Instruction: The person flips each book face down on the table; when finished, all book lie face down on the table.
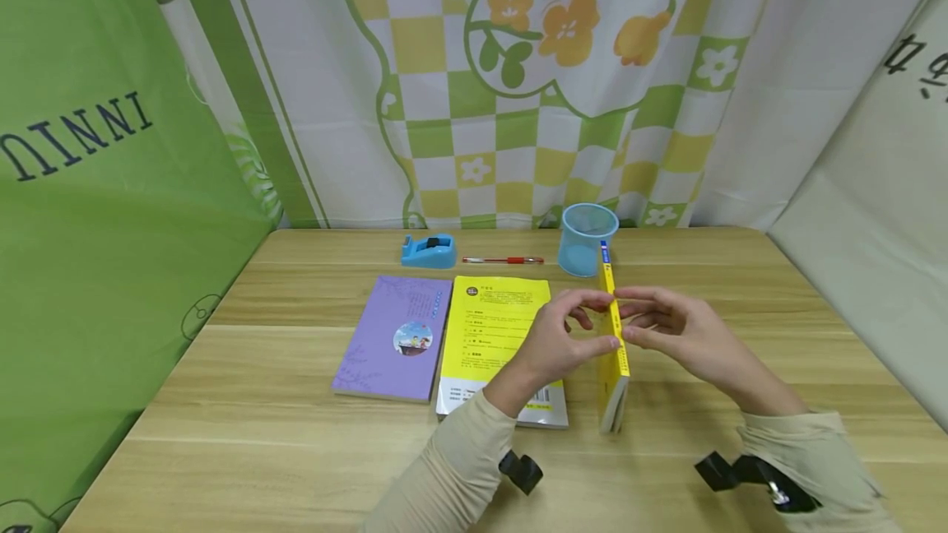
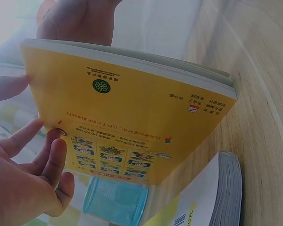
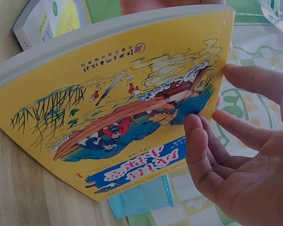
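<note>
A yellow picture-covered book stands on edge, spine up, between the two hands. The left hand holds it near the spine from the left, thumb and fingertips on its back cover. From the other side the right hand grips it the same way, beside the front cover with its boat drawing. Whether the lower edge touches the table cannot be told. Left of it lies a yellow and white book, partly behind the left hand, and beside that a purple book.
Behind the books are a blue tape dispenser, a red pen and a blue mesh pen holder, just past the held book's far end. The wooden table ends at a patterned curtain.
</note>
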A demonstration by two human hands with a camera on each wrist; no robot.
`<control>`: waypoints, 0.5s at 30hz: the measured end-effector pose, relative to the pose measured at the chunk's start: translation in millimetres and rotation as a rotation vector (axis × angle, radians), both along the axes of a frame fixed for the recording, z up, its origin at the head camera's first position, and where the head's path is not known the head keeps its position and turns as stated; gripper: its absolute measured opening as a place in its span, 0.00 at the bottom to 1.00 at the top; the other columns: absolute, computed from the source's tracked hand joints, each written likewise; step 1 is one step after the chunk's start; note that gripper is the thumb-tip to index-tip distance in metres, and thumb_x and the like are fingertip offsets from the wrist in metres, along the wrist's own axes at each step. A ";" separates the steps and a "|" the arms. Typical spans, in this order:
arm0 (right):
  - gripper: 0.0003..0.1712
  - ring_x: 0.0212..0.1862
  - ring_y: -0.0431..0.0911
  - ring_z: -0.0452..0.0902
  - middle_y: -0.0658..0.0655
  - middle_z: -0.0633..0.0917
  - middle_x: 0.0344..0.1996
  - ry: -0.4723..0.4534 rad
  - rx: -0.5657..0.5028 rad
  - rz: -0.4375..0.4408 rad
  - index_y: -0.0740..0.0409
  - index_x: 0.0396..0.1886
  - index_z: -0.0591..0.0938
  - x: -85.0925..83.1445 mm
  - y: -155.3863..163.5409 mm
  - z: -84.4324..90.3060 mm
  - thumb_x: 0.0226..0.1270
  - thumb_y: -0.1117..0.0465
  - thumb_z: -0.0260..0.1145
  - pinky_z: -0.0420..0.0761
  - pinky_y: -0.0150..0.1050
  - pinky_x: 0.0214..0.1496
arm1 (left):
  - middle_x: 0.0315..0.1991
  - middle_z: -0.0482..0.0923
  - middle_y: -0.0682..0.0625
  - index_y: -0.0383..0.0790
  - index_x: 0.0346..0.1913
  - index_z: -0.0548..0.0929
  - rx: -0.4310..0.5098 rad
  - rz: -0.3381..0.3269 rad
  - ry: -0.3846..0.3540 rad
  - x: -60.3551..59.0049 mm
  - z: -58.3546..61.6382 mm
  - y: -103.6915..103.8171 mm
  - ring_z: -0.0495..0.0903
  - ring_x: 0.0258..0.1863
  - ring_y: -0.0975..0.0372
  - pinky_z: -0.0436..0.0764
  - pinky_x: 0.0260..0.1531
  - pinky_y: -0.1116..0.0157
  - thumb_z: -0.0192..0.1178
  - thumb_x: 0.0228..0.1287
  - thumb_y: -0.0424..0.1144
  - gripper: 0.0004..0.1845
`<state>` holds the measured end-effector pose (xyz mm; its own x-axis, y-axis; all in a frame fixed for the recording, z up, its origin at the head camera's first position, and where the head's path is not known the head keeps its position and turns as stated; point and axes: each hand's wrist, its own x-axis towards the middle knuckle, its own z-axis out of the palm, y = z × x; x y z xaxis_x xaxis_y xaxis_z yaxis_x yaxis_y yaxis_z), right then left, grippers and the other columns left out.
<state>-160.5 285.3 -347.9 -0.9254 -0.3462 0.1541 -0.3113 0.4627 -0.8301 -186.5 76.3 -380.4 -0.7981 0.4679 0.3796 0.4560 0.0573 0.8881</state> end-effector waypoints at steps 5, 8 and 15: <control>0.28 0.48 0.35 0.81 0.67 0.82 0.56 -0.003 0.001 0.007 0.64 0.69 0.72 0.2 -0.1 0.2 0.73 0.62 0.64 0.82 0.31 0.48 | 0.55 0.80 0.36 0.29 0.59 0.79 0.002 0.001 0.000 0.3 -0.1 0.0 0.78 0.53 0.46 0.79 0.50 0.68 0.70 0.58 0.29 0.25; 0.28 0.48 0.35 0.81 0.67 0.81 0.56 -0.014 0.011 0.004 0.64 0.70 0.71 0.5 0.1 0.9 0.74 0.61 0.64 0.82 0.32 0.47 | 0.55 0.80 0.36 0.29 0.59 0.79 0.008 -0.002 -0.004 0.2 -0.5 -0.2 0.78 0.53 0.45 0.79 0.50 0.68 0.70 0.58 0.29 0.25; 0.30 0.46 0.36 0.82 0.68 0.83 0.53 -0.038 0.029 0.010 0.61 0.72 0.69 0.0 2.4 0.9 0.75 0.60 0.63 0.83 0.35 0.43 | 0.55 0.81 0.38 0.32 0.60 0.79 -0.006 -0.002 -0.041 -1.3 -2.1 -1.6 0.79 0.48 0.47 0.78 0.47 0.65 0.70 0.59 0.31 0.26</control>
<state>-160.6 287.7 -347.0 -0.9269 -0.3591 0.1089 -0.2846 0.4835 -0.8278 -187.8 74.7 -382.5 -0.8122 0.4714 0.3436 0.4189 0.0614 0.9060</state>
